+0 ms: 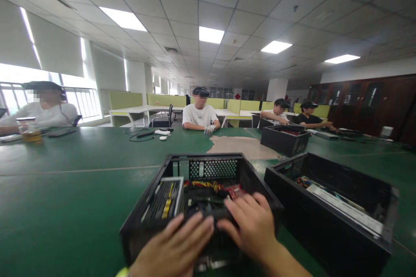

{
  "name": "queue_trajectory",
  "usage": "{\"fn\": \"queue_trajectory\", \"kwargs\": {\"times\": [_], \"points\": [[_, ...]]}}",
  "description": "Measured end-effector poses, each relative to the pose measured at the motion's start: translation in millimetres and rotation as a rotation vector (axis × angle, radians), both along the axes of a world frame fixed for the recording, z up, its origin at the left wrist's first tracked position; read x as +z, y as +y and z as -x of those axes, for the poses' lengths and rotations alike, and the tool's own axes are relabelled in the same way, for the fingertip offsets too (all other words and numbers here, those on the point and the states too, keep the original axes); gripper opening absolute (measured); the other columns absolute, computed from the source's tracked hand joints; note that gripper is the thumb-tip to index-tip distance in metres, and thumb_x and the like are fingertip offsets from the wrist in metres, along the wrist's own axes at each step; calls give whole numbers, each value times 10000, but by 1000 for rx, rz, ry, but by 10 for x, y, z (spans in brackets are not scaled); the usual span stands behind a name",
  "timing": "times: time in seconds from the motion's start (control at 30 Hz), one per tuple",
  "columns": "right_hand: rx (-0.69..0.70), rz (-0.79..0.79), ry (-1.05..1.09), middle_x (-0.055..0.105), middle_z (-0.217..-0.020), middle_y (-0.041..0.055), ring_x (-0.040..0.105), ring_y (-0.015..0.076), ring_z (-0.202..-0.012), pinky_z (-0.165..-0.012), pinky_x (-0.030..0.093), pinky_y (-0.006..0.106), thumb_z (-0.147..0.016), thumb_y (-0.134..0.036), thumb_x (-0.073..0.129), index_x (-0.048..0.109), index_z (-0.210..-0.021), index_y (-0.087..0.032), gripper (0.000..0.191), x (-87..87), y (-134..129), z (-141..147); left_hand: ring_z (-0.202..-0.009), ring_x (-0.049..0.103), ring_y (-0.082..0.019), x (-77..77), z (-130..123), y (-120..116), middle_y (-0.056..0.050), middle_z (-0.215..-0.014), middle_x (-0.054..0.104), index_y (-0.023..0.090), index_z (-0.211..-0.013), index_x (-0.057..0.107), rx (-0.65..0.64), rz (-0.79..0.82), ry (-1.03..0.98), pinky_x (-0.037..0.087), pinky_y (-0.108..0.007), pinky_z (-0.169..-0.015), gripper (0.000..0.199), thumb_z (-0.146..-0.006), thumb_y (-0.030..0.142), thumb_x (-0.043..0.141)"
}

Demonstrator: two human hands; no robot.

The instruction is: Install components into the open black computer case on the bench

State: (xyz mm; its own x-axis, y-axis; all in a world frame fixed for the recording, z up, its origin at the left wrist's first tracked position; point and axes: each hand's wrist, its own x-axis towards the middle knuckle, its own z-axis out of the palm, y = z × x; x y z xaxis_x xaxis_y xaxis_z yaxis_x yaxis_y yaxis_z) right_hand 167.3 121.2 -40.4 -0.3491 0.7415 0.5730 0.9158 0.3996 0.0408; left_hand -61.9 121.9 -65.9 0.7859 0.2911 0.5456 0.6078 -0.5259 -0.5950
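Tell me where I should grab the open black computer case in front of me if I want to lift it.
Probably grip the open black computer case by its two long side walls, one hand coming from each side, fingers hooked over the top rims. The top is open, so those edges are exposed, while the middle is filled with cables and parts. Both the left hand and right hand now rest over the inside.

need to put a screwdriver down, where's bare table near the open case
Bare green table lies left of the open computer case, up to the cup and cables. On the right it is crowded: a second case sits close beside. Both hands, left hand and right hand, cover the near edge.
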Motion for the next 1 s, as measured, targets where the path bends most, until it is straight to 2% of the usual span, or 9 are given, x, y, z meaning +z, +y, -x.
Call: {"fn": "queue_trajectory", "kwargs": {"times": [0.13, 0.2, 0.3, 0.43, 0.53, 0.67, 0.8, 0.93, 1.0], "points": [[-533, 287, 102, 393, -1366, 219, 269, 394, -1285, -985, 184, 622, -853, -432, 485, 367, -1347, -130, 592, 501, 824, 70, -1329, 285, -334, 388, -571, 895, -135, -1406, 409, 135, -1352, 429, 409, 531, -245, 167, -535, -1093, 633, -774, 385, 487], [-581, 331, 94, 396, -1359, 216, 267, 418, -1278, -956, 198, 665, -815, -493, 501, 384, -1331, -127, 643, 694, 936, -206, -1310, 315, -336, 430, -799, 1067, -136, -1387, 436, 153, -1311, 471, 364, 653, -258, 162, -552, -1086, 606, -785, 453, 493], [-624, 477, 31, 488, -1285, 178, 410, 421, -1174, -902, 290, 655, -756, -657, 484, 465, -1274, -187, 700, 829, 711, -1038, -1307, 326, -306, 307, -802, 1034, -100, -1369, 464, 210, -1256, 519, 223, 699, -200, 152, -522, -1097, 546, -769, 457, 528], [-641, 901, 96, 397, -1373, 226, 402, 325, -1244, -1009, 320, 377, -709, -709, 514, 275, -1402, -34, 996, 747, 171, -2156, -1283, 363, -305, 98, -423, 883, -104, -1322, 506, 219, -1194, 571, 266, 803, -187, 209, -516, -1072, 475, -768, 426, 540], [-614, 812, 142, 535, -1262, 180, 521, 319, -1127, -913, 391, 361, -734, -659, 516, 246, -1432, -127, 919, 617, -95, -2420, -1235, 411, -282, 93, -200, 830, -88, -1256, 552, 220, -1146, 596, 255, 773, -235, 249, -484, -1050, 397, -783, 369, 532], [-638, 674, 82, 616, -1129, 178, 587, 366, -981, -779, 425, 412, -730, -591, 530, 360, -1390, -173, 800, 576, -249, -2147, -1135, 472, -243, 321, -107, 691, -51, -1153, 591, 238, -1086, 608, 170, 727, -313, 318, -424, -992, 322, -797, 362, 542], [-548, 655, 37, 649, -1005, 188, 613, 351, -882, -740, 435, 406, -720, -584, 515, 460, -1312, -132, 746, 645, -503, -1514, -1078, 482, -217, 742, -189, 505, -28, -1087, 601, 237, -986, 623, 37, 652, -343, 341, -383, -955, 231, -826, 379, 538], [-448, 677, 41, 641, -1024, 177, 589, 362, -948, -789, 439, 426, -666, -591, 577, 555, -1185, -153, 680, 799, -867, -616, -1025, 495, -216, 1240, -575, 458, -42, -1016, 618, 211, -935, 634, -52, 552, -377, 368, -356, -910, 236, -851, 394, 512], [-248, 727, 118, 658, -985, 125, 600, 332, -924, -796, 446, 415, -663, -588, 603, 606, -1079, -201, 569, 905, -911, -236, -1005, 506, -220, 1433, -882, 483, -55, -993, 626, 198, -934, 639, -74, 503, -394, 376, -352, -892, 251, -854, 392, 500]]}}
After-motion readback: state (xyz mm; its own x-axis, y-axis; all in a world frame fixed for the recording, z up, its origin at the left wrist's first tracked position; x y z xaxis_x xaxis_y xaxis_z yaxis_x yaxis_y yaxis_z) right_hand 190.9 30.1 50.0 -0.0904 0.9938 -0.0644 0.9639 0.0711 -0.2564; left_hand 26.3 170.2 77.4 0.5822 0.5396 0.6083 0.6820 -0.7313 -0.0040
